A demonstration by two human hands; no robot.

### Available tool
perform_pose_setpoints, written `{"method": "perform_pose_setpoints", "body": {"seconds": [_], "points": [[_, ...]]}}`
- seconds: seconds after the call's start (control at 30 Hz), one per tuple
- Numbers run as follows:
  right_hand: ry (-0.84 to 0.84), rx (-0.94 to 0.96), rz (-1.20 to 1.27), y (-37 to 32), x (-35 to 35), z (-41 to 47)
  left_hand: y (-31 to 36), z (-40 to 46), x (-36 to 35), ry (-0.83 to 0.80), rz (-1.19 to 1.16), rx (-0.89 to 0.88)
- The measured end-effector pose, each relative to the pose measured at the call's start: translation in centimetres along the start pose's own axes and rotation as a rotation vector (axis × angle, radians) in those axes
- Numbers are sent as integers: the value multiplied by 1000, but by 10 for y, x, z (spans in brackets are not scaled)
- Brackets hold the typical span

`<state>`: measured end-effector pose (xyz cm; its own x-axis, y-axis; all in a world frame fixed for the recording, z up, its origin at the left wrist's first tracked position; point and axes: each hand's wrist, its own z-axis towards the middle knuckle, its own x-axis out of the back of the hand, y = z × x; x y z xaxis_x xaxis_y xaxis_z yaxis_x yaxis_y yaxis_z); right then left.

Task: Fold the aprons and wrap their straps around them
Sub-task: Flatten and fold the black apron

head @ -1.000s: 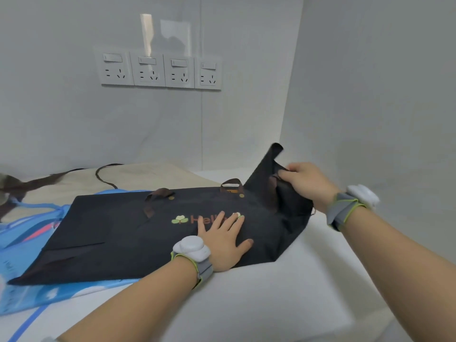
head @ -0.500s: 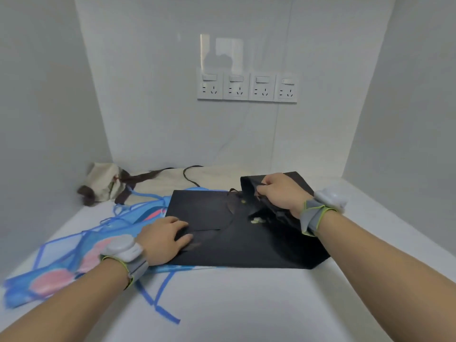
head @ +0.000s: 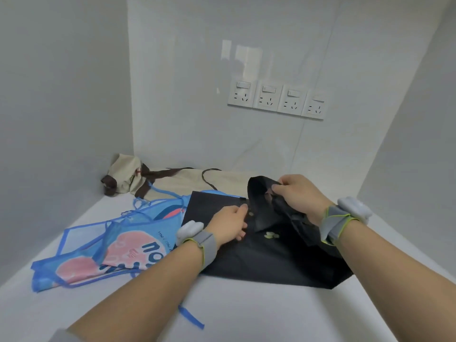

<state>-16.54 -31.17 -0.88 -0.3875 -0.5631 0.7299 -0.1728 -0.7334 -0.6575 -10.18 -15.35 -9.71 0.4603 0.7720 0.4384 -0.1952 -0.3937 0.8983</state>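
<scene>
A black apron [head: 266, 262] lies partly folded on the white surface in the middle. My right hand [head: 299, 193] grips its raised right flap and holds it up, folded over towards the left. On the apron's upper middle my left hand [head: 229, 224] has its fingers curled at the fabric near the flap's edge; whether it pinches the cloth I cannot tell. A blue apron with pink print [head: 111, 250] lies spread under and left of the black one, its blue straps [head: 191, 317] trailing forward. A beige apron with brown straps [head: 172, 180] sits at the back.
White walls close the space on the left, back and right. A row of several wall sockets [head: 276, 99] is mounted on the back wall. The beige apron's bunched end [head: 123, 174] fills the back left corner. Bare white surface [head: 271, 314] lies in front.
My left hand slid from the black apron's left side to its middle, close to my right hand. My right hand carried the flap further left. The view turned towards the right.
</scene>
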Motion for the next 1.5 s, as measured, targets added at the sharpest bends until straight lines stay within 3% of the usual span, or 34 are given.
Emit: {"method": "perform_pose_setpoints", "body": {"seconds": [0.1,0.2,0.4,0.53,0.77,0.9,1.1,1.3,1.37,1.5], "points": [[10,-22,-91,33,1,-7,9,28,-23,46,320,3],[21,35,-321,66,-8,-10,11,44,-29,78,427,-11],[5,178,-760,106,-15,-13,19,50,-63,-92,709,-248],[-92,17,-854,113,-23,-4,16,54,-81,-109,872,-287],[-150,-19,-982,98,-43,19,6,47,-54,-88,593,-236],[-190,10,-978,105,-48,25,-4,42,-26,14,624,-269],[-226,30,-994,104,-35,28,-27,20,7,-127,912,-278],[-82,-11,-594,65,-8,31,-47,4,24,-185,888,-198],[-65,27,-445,40,-9,35,-49,5,33,-134,735,-208],[-102,93,-278,-17,-37,30,-58,6,72,178,525,-133]]}}
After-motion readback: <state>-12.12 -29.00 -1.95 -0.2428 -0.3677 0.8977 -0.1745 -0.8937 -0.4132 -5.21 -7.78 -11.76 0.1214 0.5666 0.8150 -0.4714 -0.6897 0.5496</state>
